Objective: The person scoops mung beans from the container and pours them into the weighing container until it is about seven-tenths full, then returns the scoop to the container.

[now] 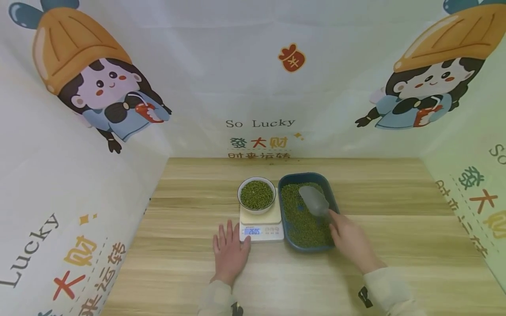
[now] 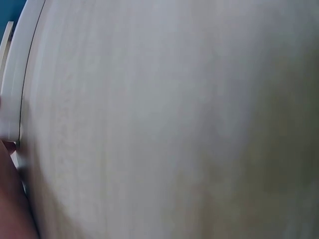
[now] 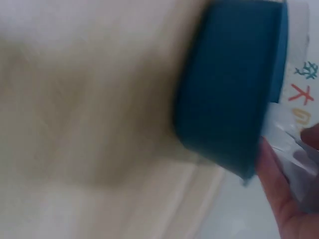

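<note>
My right hand [image 1: 352, 240] grips the handle of a translucent scoop [image 1: 315, 201], whose bowl lies over green beans in a dark blue tub [image 1: 283, 219]. In the right wrist view, fingers curl around the pale scoop handle [image 3: 294, 159] beside the tub's wall [image 3: 227, 89]. Left of the tub is a white kitchen scale [image 1: 262, 237] with a display reading about 2605, its decimal point unclear. A white bowl [image 1: 257, 211] full of green beans stands on its platform. My left hand [image 1: 231, 256] rests with fingers spread on the table at the scale's left front corner.
The wood-grain table [image 1: 189, 210] extends around the scale and tub. A white printed cloth [image 1: 205, 70] with cartoon figures and lettering forms walls at the back and both sides. Both sleeves [image 1: 385, 285] are pale.
</note>
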A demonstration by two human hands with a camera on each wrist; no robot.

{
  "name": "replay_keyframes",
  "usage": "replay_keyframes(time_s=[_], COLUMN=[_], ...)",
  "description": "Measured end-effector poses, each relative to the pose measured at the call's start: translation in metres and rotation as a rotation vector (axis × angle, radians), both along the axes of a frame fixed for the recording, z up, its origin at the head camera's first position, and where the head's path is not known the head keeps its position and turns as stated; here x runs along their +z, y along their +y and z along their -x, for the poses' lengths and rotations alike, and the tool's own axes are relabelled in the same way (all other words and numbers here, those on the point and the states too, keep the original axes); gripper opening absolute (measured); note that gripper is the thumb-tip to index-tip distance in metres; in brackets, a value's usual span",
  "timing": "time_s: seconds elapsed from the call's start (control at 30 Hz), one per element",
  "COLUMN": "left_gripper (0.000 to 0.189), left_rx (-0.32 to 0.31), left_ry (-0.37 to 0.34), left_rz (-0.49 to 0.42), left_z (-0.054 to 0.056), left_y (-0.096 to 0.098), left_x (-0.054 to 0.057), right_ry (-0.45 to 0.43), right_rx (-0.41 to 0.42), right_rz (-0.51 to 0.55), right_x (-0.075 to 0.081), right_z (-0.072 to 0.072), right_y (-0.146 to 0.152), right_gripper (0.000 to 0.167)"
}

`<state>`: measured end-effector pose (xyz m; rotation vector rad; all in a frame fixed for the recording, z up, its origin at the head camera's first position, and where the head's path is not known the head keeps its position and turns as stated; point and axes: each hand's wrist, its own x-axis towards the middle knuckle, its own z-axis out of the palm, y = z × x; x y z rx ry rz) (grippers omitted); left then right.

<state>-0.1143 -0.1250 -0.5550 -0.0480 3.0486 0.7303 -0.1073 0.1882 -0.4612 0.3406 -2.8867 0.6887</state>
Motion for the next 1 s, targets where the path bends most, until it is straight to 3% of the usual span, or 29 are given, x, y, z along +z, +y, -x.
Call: replay_keyframes(time_s=[0.13, 0.33, 0.47, 0.63, 1.0], left_gripper=[0.061, 0.063, 0.064, 0.064, 0.064], left_rx=[-0.001, 0.03, 0.047, 0.049, 0.028], left_ry=[-0.019, -0.024, -0.038, -0.044, -0.059], left_rz=[0.01, -0.002, -0.015, -0.018, -0.007], left_z=[-0.001, -0.004, -0.005, -0.005, -0.002], left_y=[-0.009, -0.025, -0.029, -0.031, -0.023], left_x=[0.002, 0.001, 0.003, 0.005, 0.005], right_ry=[0.09, 0.191, 0.202, 0.195, 0.166], right_rx=[-0.032, -0.065, -0.075, -0.109, -0.166], right_rz=[0.013, 0.084, 0.132, 0.118, 0.144], right_x=[-0.016, -0.026, -0.03, -0.038, -0.043], right_z=[-0.01, -0.009, -0.006, -0.003, -0.003], right_y=[-0.015, -0.042, -0.054, -0.063, -0.066], right_gripper=[0.041, 0.038, 0.038, 0.038, 0.038])
